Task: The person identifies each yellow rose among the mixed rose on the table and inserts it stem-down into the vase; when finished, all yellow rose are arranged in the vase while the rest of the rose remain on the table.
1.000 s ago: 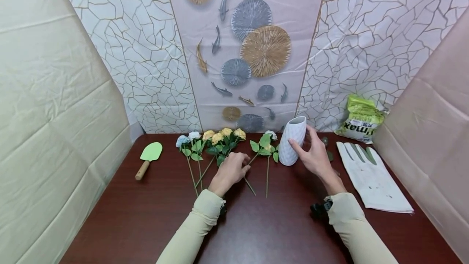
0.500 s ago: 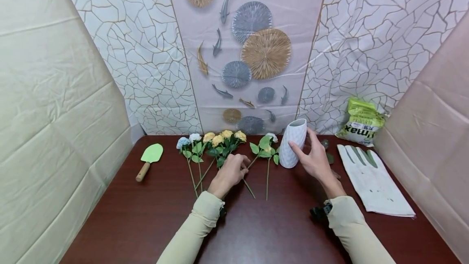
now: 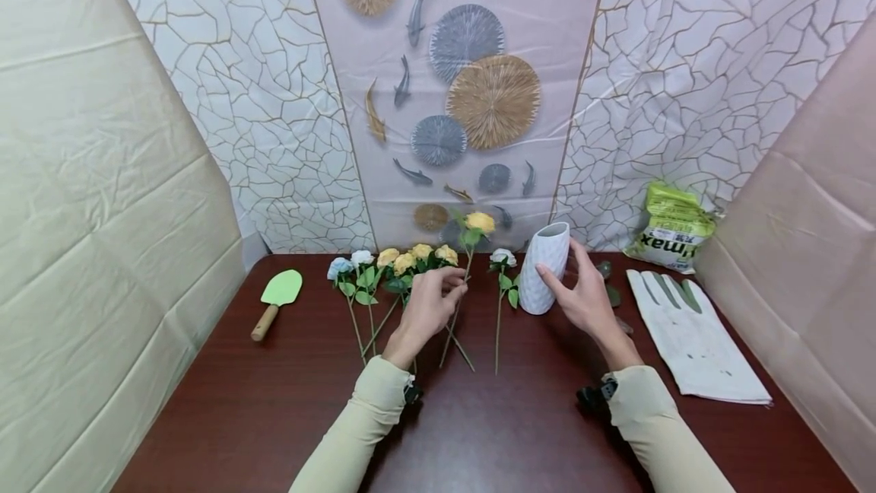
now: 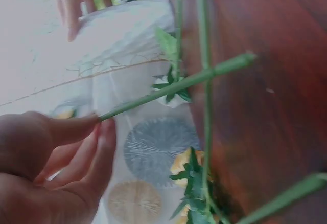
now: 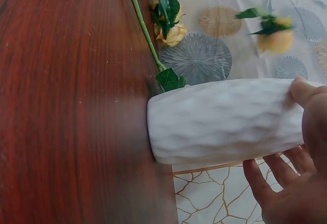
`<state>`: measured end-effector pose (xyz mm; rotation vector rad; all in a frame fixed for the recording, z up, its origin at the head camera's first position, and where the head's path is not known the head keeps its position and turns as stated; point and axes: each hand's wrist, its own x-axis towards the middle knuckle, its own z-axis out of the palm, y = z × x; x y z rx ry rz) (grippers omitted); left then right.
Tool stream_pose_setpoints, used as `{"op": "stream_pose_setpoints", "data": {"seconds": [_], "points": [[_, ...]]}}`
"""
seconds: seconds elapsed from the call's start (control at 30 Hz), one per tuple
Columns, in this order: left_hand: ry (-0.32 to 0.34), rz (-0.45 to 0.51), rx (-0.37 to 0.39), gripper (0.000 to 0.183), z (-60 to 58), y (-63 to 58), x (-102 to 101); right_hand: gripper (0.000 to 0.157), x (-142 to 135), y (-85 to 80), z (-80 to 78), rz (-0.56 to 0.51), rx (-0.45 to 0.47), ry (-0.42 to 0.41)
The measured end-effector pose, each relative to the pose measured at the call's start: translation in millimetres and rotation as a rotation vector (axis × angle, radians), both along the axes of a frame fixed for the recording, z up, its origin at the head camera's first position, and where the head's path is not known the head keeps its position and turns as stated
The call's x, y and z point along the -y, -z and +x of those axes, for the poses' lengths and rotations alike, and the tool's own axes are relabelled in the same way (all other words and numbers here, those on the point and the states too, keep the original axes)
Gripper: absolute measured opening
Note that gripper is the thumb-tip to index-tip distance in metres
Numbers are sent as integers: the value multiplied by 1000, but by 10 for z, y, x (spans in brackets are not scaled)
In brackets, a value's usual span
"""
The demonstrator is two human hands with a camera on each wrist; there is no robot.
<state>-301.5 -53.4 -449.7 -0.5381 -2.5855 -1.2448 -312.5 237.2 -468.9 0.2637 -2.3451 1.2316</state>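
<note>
My left hand (image 3: 424,309) pinches the green stem (image 4: 173,88) of a yellow rose (image 3: 480,222) between thumb and fingers. The bloom points up, above the table. My right hand (image 3: 590,303) grips the upper part of a white textured vase (image 3: 537,280), thumb on the near side. The vase stands on the table, its slanted mouth uppermost. A white flower (image 3: 503,257) lies just left of it, stem toward me. Beside my left hand lie several yellow roses (image 3: 405,262), partly hidden by that hand.
Further left lie a blue flower (image 3: 338,268) and another white flower (image 3: 362,257). A green trowel with a wooden handle (image 3: 265,322) rests at the left. To the right are white gloves (image 3: 701,348) and a green bag (image 3: 674,227) against the back wall. Small dark objects (image 3: 611,294) sit behind my right hand.
My left hand has lifted the yellow rose from beside the white flower, swinging its bloom upward and slightly left. The right hand and the vase stay put.
</note>
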Motion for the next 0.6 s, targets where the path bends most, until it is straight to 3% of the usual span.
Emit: {"op": "stream_pose_setpoints", "data": {"seconds": [0.23,0.4,0.6], "points": [[-75,237,-151,26,-38,-244,-42,75,3,12,-7,-1,0,4],[-26,494,-232,21,-64,-463,-154,78,-9,13,-3,-8,16,2],[-29,768,-333,23,-79,-715,-324,78,2,22,-5,-5,4,-8]]}}
